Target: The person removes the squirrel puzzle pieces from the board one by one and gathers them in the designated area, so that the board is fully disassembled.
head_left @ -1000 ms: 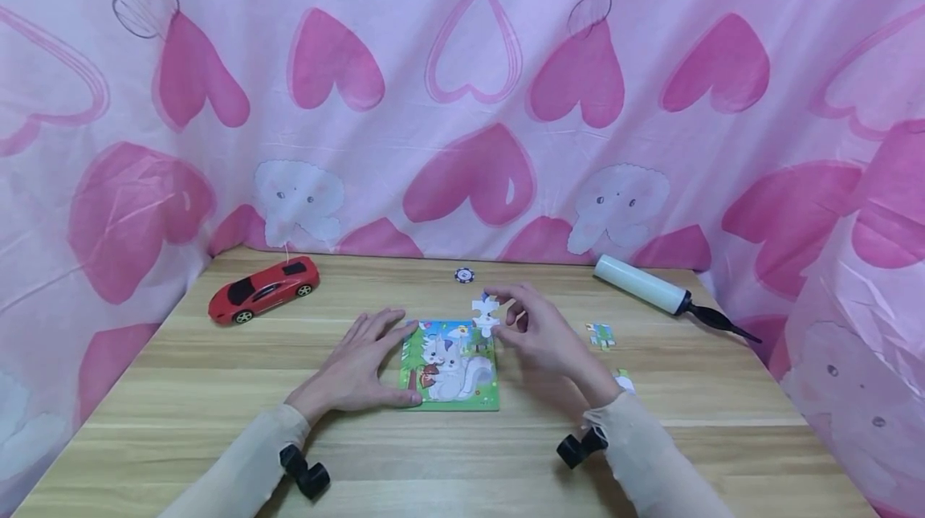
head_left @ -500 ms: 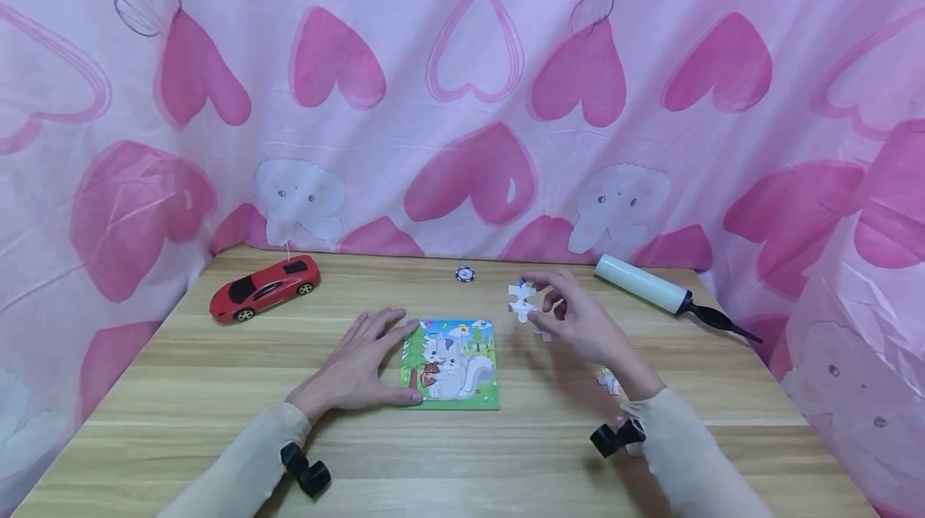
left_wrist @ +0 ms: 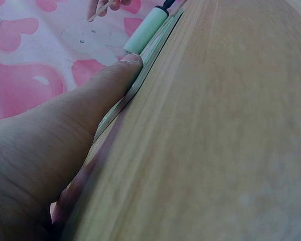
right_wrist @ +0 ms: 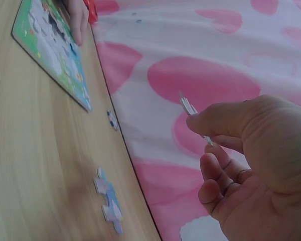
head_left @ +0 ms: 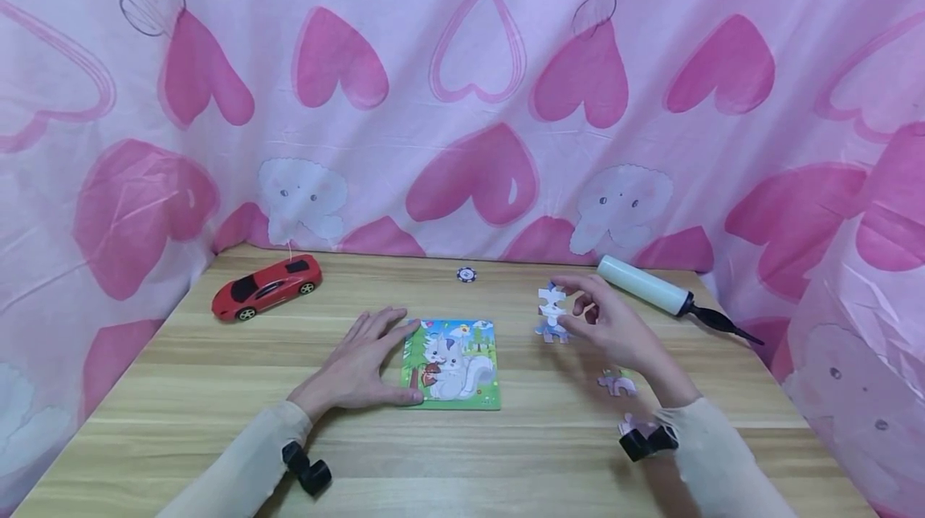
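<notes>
A square jigsaw puzzle with a white squirrel picture lies flat on the table. My left hand rests at its left side, fingers spread, with the index fingertip at the upper left corner and the thumb along the near left corner. To the right of the puzzle, my right hand pinches a white puzzle piece between thumb and fingers. That piece appears nearly edge-on in the right wrist view, raised above the table. Below it, another puzzle piece lies on the wood.
Two more puzzle pieces lie under the right forearm, one farther off and one by the wrist camera. A poker chip, a red toy car and a hand pump lie toward the back, before a pink heart-print curtain.
My right hand has carried the pinched puzzle piece rightward, from above the puzzle's upper right corner to over the table beside it. The left hand and puzzle have stayed in place.
</notes>
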`<act>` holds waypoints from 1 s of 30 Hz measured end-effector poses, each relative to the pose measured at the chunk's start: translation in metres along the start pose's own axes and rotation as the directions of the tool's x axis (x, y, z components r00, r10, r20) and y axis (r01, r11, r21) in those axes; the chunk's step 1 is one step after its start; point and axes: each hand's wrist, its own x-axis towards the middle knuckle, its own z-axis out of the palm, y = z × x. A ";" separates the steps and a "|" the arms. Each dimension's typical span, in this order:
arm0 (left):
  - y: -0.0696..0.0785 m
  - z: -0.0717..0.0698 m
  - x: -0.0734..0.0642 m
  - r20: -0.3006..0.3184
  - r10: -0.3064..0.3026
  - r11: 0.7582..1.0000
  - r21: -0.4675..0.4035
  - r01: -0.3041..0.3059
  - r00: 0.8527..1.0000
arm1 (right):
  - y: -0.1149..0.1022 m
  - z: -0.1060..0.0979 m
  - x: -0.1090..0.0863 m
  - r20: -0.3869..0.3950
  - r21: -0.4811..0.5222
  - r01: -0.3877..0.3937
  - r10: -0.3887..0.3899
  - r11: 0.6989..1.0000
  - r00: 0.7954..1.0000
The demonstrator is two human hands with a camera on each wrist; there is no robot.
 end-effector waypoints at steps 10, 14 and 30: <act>-0.001 0.000 0.000 0.000 0.009 1.000 -0.006 -0.009 1.000 | 0.011 -0.002 -0.012 -0.003 0.029 0.101 -0.101 0.994 0.995; -0.001 0.000 -0.001 0.002 0.010 1.000 -0.006 -0.010 1.000 | 0.018 0.001 -0.019 0.004 0.027 0.110 -0.110 0.994 0.994; 0.001 0.000 0.000 -0.002 0.002 1.000 -0.006 -0.002 1.000 | 0.037 0.011 -0.048 0.133 0.047 -0.084 0.077 0.995 0.988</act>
